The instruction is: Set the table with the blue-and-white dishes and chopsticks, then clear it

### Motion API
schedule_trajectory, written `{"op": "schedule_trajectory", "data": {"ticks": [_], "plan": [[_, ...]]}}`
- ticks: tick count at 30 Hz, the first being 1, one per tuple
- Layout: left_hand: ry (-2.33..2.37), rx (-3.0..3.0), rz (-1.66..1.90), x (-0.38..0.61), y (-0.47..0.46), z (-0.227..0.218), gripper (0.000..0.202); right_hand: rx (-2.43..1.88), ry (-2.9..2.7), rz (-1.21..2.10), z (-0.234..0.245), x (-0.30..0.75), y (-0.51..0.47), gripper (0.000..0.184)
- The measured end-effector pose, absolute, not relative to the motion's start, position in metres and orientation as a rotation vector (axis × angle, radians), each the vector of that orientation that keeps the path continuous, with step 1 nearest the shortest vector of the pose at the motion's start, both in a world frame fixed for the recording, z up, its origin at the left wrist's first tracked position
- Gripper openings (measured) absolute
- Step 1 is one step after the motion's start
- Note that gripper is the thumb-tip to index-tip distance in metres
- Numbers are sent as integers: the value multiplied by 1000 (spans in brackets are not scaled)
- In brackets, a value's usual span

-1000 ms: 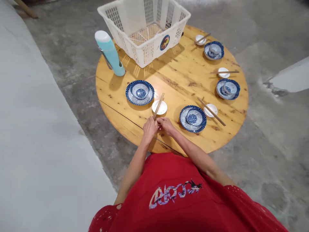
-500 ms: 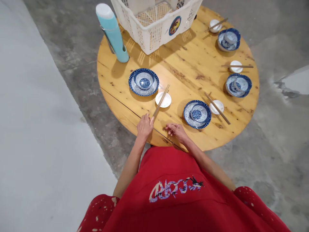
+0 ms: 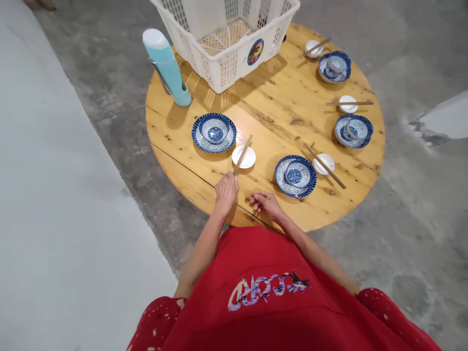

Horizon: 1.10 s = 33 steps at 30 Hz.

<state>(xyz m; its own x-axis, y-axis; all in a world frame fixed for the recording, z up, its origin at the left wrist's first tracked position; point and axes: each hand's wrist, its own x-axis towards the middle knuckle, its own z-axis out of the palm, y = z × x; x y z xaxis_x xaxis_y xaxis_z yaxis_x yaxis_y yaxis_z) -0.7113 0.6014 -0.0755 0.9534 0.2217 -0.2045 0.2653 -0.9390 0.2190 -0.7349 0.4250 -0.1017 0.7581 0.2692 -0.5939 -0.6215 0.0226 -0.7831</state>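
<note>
My left hand (image 3: 227,188) is closed round the lower ends of a pair of wooden chopsticks (image 3: 244,152). Their upper part lies across a small white saucer (image 3: 249,158). Just beyond, to the left, a blue-and-white bowl (image 3: 215,130) rests in a patterned plate (image 3: 198,142). My right hand (image 3: 268,204) holds nothing; its fingers are loosely curled and apart, over the table near its front edge. To its right stands another blue-and-white plate (image 3: 280,178) with a bowl (image 3: 298,175) in it. Beside that, chopsticks (image 3: 331,176) lie over a white saucer (image 3: 326,164).
On the round wooden table (image 3: 270,131) stand a white plastic basket (image 3: 223,63) at the back and a light-blue bottle-shaped object (image 3: 166,63) at the back left. More bowls (image 3: 353,131) with saucers (image 3: 347,104) and chopsticks line the right side.
My left hand has moved slightly forward and right along the chopsticks, whose near ends it now covers. My right hand has barely moved. The view has shifted a little.
</note>
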Motion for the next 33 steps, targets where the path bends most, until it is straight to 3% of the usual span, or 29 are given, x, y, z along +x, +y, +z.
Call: {"op": "schedule_trajectory", "data": {"ticks": [33], "plan": [[435,2853,-218,-703,595,-75,36,-1362,304,720,-104,-734,424,29]]}}
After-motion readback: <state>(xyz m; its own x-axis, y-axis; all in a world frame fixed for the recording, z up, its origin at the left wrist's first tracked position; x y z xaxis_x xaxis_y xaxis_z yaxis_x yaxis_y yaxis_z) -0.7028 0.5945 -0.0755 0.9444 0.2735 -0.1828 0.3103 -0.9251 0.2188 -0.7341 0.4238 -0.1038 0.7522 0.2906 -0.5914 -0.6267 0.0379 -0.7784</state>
